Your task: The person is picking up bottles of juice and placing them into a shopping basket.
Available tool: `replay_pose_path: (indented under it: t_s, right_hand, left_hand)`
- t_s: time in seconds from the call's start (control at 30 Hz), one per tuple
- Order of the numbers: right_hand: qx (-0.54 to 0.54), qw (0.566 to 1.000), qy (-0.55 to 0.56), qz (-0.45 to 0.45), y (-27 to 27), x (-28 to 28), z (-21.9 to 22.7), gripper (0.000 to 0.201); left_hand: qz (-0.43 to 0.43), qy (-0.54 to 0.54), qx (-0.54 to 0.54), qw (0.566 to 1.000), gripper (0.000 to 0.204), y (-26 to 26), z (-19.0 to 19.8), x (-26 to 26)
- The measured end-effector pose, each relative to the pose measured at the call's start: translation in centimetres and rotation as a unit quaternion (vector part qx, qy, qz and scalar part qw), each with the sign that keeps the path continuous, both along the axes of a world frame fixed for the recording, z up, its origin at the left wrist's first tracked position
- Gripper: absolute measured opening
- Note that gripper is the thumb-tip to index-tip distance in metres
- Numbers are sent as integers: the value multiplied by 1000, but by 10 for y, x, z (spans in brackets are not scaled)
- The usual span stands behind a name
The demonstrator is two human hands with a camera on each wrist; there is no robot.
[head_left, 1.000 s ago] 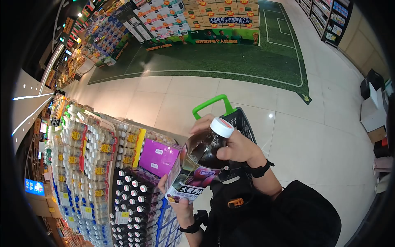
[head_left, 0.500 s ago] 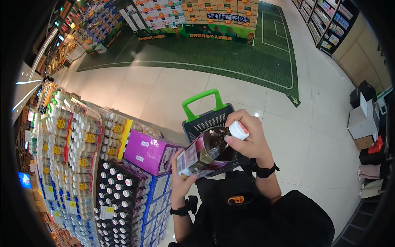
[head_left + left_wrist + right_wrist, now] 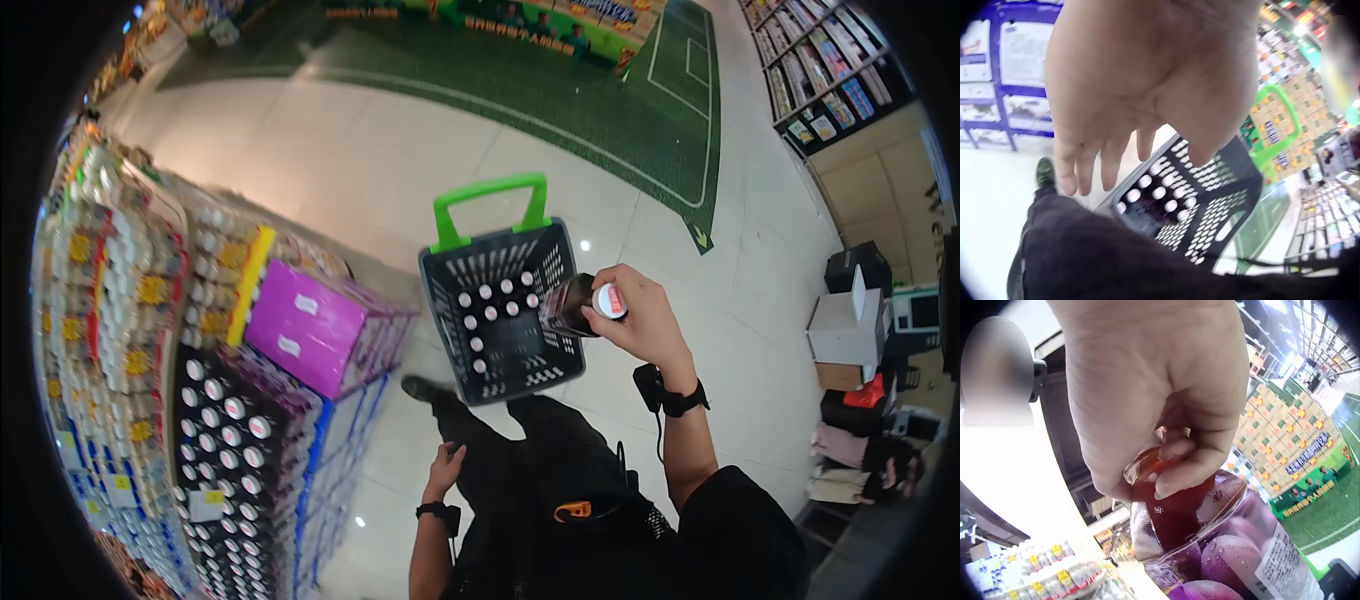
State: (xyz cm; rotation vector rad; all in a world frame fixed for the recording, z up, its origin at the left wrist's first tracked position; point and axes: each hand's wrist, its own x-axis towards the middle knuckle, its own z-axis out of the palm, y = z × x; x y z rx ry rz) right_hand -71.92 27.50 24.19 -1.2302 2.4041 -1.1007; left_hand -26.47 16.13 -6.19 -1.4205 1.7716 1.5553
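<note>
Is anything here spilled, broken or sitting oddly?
Nothing stands out. The right hand grips a capped bottle over the basket, where other bottles stand upright; the left hand hangs free.

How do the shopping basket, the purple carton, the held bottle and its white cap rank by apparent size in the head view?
1. shopping basket
2. purple carton, nearly as big, so unsure
3. bottle, held by the right hand
4. white cap

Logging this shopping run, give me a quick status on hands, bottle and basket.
Right hand grips the bottle by its cap end, over the basket rim. Left hand hangs free, fingers relaxed. Basket already holds bottles; nothing blocks it.
</note>
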Motion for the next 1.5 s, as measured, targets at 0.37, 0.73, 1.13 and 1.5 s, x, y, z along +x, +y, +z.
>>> replay_pose_path:
  t_s: [0.37,0.73,1.13,1.5]
  right_hand:
    - [266,937,-64,216,-53,27,-397,36]
    - [389,909,-93,116,-84,93,-606,46]
    - [371,915,-140,73,-94,99,-658,48]
    - [353,922,-153,37,-84,103,-674,51]
  left_hand:
    - [-70,-159,91,981,76,45,-39,51]
    - [61,-160,68,983,59,47,-58,100]
    - [72,-168,68,981,59,40,-63,106]
    - [79,-191,62,976,66,45,-66,81]
